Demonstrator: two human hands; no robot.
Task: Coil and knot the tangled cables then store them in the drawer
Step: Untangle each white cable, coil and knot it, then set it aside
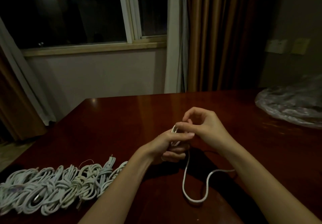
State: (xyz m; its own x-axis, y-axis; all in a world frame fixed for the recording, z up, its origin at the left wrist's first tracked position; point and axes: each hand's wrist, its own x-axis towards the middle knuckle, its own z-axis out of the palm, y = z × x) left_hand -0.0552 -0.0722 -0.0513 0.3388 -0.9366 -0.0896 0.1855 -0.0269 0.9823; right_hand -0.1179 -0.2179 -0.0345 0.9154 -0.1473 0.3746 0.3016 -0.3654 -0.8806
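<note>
White round cable [185, 180] is gripped as small loops in the left hand [171, 148] while the right hand [200, 125] pinches a turn, apparently coiling, right of the bundled white cable heap [57, 183] on the dark red wooden table [122, 119].

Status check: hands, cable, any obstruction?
Left hand grips cable coil; right hand pinches it. Tail loose on table. Coiled pile left, clear of hands.
</note>
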